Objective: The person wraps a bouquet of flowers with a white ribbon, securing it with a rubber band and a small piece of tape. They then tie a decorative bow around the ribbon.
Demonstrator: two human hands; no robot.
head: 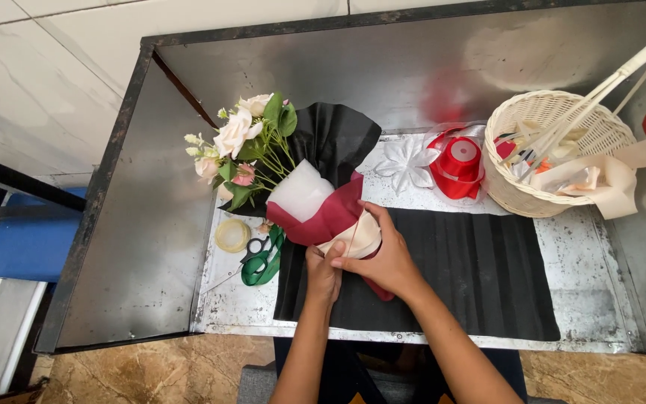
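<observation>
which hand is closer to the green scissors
Left. The left hand grips the bouquet's base just right of the green scissors; the right hand lies farther right.

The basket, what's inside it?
Inside the basket lie white sticks, cream paper spilling over the rim, and small red and orange bits. The paper and sticks cover whatever sits at the bottom.

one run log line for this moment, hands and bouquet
left hand: grips bouquet base | right hand: wraps over cream paper at base | nearby: green scissors, tape roll, red ribbon spool, wicker basket
</observation>
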